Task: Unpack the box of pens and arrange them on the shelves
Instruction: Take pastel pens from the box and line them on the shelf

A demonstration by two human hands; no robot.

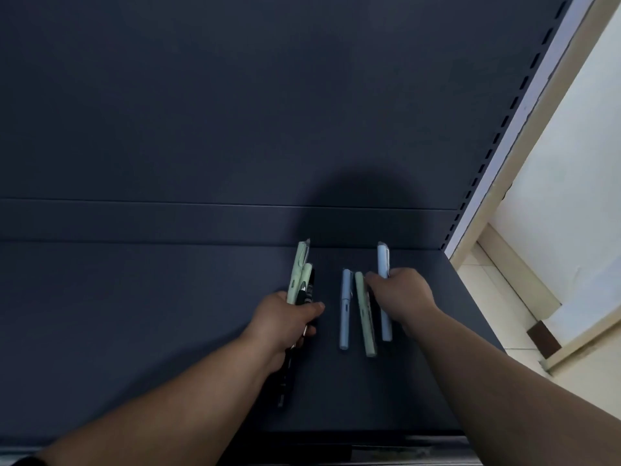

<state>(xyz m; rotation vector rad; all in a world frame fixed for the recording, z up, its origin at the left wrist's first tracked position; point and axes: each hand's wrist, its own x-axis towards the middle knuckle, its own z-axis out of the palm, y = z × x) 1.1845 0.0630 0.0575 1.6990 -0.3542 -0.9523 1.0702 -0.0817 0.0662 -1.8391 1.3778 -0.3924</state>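
Note:
My left hand [285, 322] grips a bundle of pens [302, 279], pale green and black ones, held upright over the dark shelf [134, 331]. Three pens lie side by side on the shelf to its right: a light blue pen [345, 317], a pale green pen [365, 322] and another light blue pen [384, 264]. My right hand [401, 294] lies over the rightmost blue pen with fingers curled round its middle; the fingertips reach toward the green pen. The box is not in view.
The shelf's dark back panel [235, 95] rises behind the pens. A slotted upright [510, 119] bounds the shelf on the right, with a pale wall and tiled floor [504, 290] beyond it. The shelf's front edge [369, 442] runs along the bottom.

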